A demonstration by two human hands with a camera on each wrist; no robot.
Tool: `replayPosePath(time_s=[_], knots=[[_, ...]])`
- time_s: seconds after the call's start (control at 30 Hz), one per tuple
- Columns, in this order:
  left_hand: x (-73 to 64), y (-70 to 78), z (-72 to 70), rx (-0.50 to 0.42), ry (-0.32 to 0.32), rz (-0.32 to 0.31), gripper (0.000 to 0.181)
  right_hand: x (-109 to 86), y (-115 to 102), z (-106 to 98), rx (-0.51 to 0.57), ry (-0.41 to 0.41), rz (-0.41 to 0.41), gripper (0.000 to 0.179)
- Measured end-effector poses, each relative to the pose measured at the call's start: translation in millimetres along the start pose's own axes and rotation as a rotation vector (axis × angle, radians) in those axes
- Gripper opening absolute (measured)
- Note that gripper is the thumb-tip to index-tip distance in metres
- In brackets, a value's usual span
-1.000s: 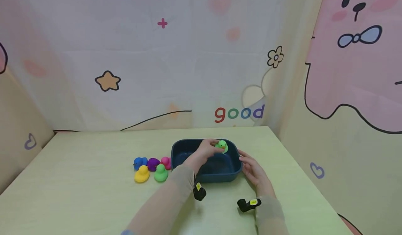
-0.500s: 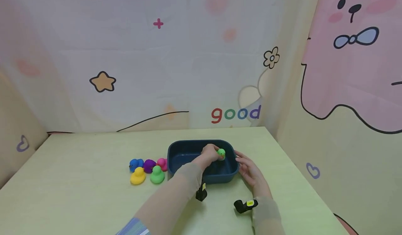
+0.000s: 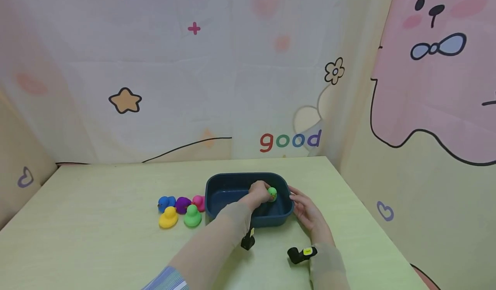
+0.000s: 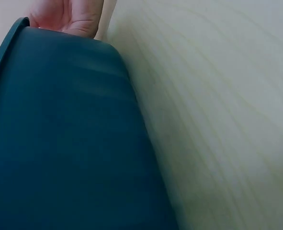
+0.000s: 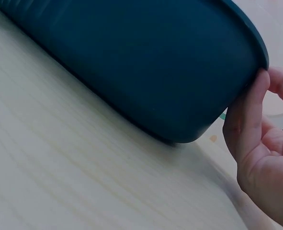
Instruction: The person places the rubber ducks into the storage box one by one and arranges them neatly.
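My left hand (image 3: pixel 258 192) reaches down inside the dark blue plastic basin (image 3: pixel 228 220) and holds a small light green rubber duck (image 3: pixel 273 194) near the basin's right end. Only the duck's head and front show past the fingers. In the left wrist view the basin's outer wall (image 4: pixel 79 129) fills much of the frame and hides the duck. My right hand (image 3: pixel 308 210) touches the outside of the basin's right end. Its fingertips (image 5: pixel 262 79) rest just under the rim in the right wrist view, with the fingers only loosely bent.
Left of the basin several rubber ducks sit close together: blue (image 3: pixel 166 204), purple (image 3: pixel 183 205), pink (image 3: pixel 199 203), yellow (image 3: pixel 168 217) and green (image 3: pixel 192 216). The pale wooden table (image 3: pixel 97 234) runs back to a printed cloth wall (image 3: pixel 174 87).
My left hand has lowered the light green duck from the basin's back rim down into its right part. The right hand stays at the basin's right end. The head view has shifted slightly.
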State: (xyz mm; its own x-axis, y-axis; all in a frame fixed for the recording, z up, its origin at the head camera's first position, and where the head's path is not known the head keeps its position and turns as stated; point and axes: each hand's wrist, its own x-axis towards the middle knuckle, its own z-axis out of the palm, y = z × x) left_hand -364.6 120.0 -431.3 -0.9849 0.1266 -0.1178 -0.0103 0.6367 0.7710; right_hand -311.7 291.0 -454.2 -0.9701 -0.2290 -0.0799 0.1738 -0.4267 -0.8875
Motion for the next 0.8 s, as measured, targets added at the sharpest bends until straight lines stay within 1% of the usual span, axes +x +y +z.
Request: replayPosePath(time_s=[0.07, 0.2, 0.37, 0.53, 0.67, 0.73, 0.8], knots=[[-1.7, -1.0, -1.9, 0.008, -0.011, 0.016, 0.04, -0.2, -1, 1, -0.001, -0.002, 0.003, 0.028], [-8.4, -1.9, -8.6, 0.026, -0.052, 0.063, 0.048, 0.6, 0, 1, 0.002, 0.0, -0.005, 0.03], [-17.4, -1.8, -23.0, 0.041, -0.101, 0.117, 0.055, 0.5, 2, 0, 0.024, -0.013, -0.02, 0.035], [-25.2, -2.0, -42.5, 0.092, -0.157, 0.167, 0.055, 0.4, 3, -2, 0.023, -0.037, -0.03, 0.037], [-31.1, -4.3, -60.4, 0.153, -0.174, 0.217, 0.05, 0.5, 3, -2, 0.002, -0.035, -0.024, 0.035], [-34.0, -6.4, -70.9, 0.152, -0.181, 0.238, 0.046, 0.6, 2, -1, -0.006, -0.023, -0.016, 0.035], [-36.7, -9.8, -82.7, 0.13, -0.197, 0.262, 0.043, 0.7, 1, 0, -0.01, -0.016, -0.011, 0.035]])
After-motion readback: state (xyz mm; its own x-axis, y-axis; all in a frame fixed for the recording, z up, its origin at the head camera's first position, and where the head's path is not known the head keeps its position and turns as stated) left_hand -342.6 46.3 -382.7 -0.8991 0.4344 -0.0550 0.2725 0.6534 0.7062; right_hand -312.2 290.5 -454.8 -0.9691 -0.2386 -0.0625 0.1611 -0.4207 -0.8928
